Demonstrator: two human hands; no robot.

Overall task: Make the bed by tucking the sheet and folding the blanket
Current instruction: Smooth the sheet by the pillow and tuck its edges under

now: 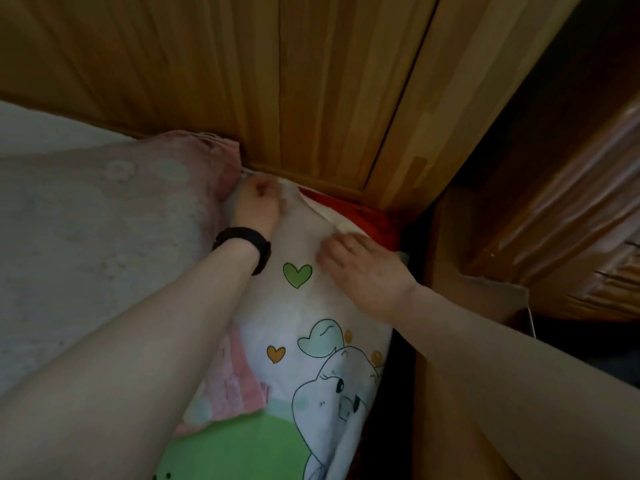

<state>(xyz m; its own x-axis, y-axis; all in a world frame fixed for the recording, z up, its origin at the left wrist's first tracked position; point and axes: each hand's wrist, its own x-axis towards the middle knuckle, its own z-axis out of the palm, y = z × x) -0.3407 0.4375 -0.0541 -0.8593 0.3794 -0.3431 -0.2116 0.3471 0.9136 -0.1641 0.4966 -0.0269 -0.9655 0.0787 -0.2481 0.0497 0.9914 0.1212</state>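
One pink blanket (pixel 114 216) is lying on the left of the bed. Beside it, the left hand (pixel 258 202), fingers curled, is pinching the one cartoon sheet (pixel 311 341) against the wooden wall (pixel 311 98). The right hand (pixel 363 268) is pressing flat on the sheet, fingers spread.
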